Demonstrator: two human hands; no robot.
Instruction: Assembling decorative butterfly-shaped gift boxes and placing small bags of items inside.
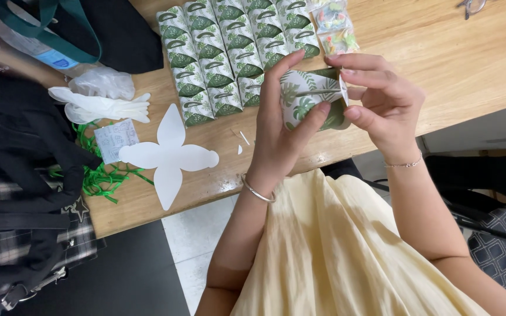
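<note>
box: a small leaf-print paper box, white and green, held up in the upper middle of the frame, above the table edge, its top flaps partly folded in.
left hand: the left hand wraps the box from the left and below, thumb across its front, fingers up behind it; closed on the box.
right hand: the right hand pinches the box's right top flap between thumb and fingers; a narrow hold on the box.
wrists: a silver bangle on the left, a thin chain on the right.
table: a light wood table fills the upper frame.
finished boxes: rows of like boxes lie packed side by side just left of the held box, at top centre.
blank: a flat white cut-out, four-lobed, lies on the table left of the left hand; small paper scraps between them.
other things: white gloves, a printed slip, green ribbon and dark bags at the left; small candy packets at top.
in the way: the left thumb and fingers hide part of the box's front.
below: a pale yellow skirt fills the lower middle.
</note>
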